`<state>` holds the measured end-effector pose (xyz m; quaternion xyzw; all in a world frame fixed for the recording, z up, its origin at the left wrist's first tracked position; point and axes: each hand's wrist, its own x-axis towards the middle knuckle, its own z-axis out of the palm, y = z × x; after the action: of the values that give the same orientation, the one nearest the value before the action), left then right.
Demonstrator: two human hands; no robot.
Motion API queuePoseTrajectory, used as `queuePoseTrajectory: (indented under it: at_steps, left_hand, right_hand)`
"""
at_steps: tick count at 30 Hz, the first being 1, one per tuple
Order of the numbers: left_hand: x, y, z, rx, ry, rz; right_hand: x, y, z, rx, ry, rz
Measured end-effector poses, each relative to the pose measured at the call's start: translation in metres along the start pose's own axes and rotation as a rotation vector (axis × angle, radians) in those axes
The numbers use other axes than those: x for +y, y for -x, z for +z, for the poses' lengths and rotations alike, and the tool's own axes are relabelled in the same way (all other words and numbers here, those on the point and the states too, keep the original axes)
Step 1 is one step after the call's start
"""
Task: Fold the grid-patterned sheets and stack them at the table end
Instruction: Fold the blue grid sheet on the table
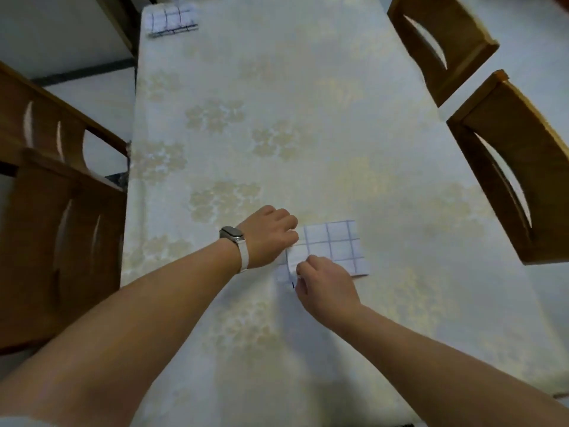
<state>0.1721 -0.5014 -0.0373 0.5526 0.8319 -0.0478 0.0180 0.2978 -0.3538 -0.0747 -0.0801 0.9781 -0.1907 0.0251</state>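
Observation:
A white grid-patterned sheet (334,245) with blue lines lies partly folded on the table (308,134), just right of centre. My left hand (268,234), with a watch on the wrist, grips the sheet's left edge with closed fingers. My right hand (323,286) pinches the near-left corner, which curls up off the cloth. A stack of folded grid-patterned sheets (172,20) rests at the far left corner of the table.
A cream tablecloth with a faint flower print covers the long table. Two wooden chairs (46,211) stand along the left side. Two more wooden chairs (508,167) stand along the right side, close to the table edge.

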Motion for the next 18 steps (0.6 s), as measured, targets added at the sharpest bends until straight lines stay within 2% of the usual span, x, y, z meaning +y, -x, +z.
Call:
queuePoseTrajectory:
  at_steps: [7, 12, 18]
  left_hand:
    - [-0.001, 0.015, 0.037, -0.060, 0.009, -0.033]
    - [0.001, 0.022, 0.057, -0.036, 0.051, -0.032]
    - [0.005, 0.025, 0.067, -0.021, 0.115, -0.038]
  right_hand:
    - [0.003, -0.007, 0.026, -0.111, 0.005, -0.080]
    - [0.012, -0.004, 0.040, -0.179, 0.037, -0.142]
    - [0.009, -0.001, 0.034, -0.158, 0.026, -0.202]
